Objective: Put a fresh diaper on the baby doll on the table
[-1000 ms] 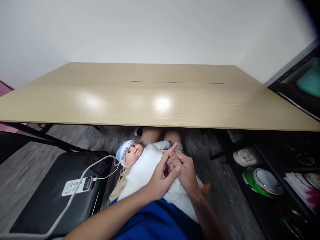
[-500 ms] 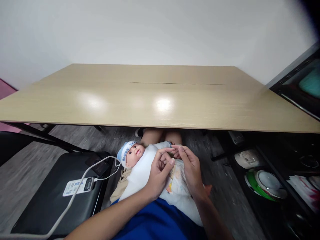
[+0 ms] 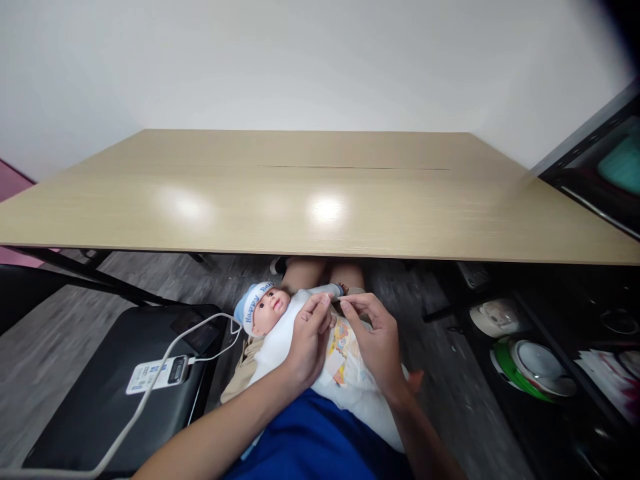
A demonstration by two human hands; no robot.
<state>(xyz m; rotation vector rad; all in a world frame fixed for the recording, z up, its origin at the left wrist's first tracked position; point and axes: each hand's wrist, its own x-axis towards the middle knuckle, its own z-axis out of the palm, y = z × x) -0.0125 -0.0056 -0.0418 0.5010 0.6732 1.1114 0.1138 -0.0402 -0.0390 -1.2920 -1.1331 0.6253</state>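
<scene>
A baby doll [image 3: 270,307] lies across my lap, its head to the left, in a blue and white "Happy Baby" cap [image 3: 246,308]. White cloth covers its upper body, and a printed diaper [image 3: 345,353] is around its hips. Above the doll's middle, my left hand [image 3: 311,337] is closed with thumb and forefinger pinched together. Close beside it, my right hand [image 3: 375,337] also pinches, over the diaper's edge. Whatever is between the fingertips is too small to make out. One small doll hand [image 3: 343,289] shows just beyond my fingers.
A wooden table [image 3: 320,227] stretches in front, its near edge just past my knees. On a black chair [image 3: 125,413] at the left rests a power bank [image 3: 157,375] with a white cable [image 3: 165,357]. At the right, a dark shelf holds a green-rimmed container [image 3: 520,373].
My left hand has drawn back slightly, its fingers now curled into a pinch. My right fingers have come apart from it and bent, leaving more of the diaper's print visible.
</scene>
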